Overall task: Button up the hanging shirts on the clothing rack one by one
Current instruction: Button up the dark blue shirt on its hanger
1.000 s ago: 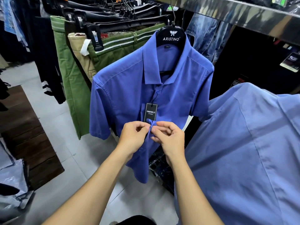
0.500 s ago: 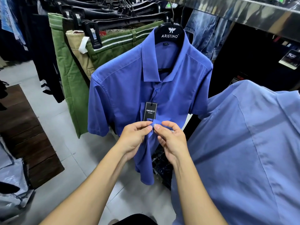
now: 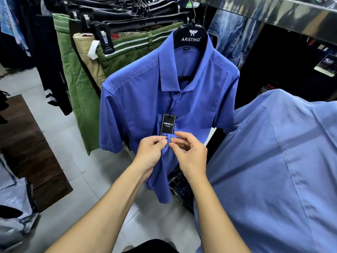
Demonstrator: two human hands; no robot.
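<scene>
Left hand [image 3: 152, 154] and right hand [image 3: 191, 156] pinching blue shirt [image 3: 138, 99] placket, ARISTINO hanger [image 3: 191, 36], FOREVER 21 tag [image 3: 168, 124], button apparently hidden

Your two forearms come into the picture from the near edge, and both are bare up to where the frame cuts them; no sleeve covers them. Your left hand [image 3: 152, 154] and your right hand [image 3: 191, 156] wear no glove, no ring and no watch or band at the wrist. The fingernails are short and plain. At the near edge, between your arms, shows a small part of a black garment [image 3: 155, 246] that you wear.
</scene>
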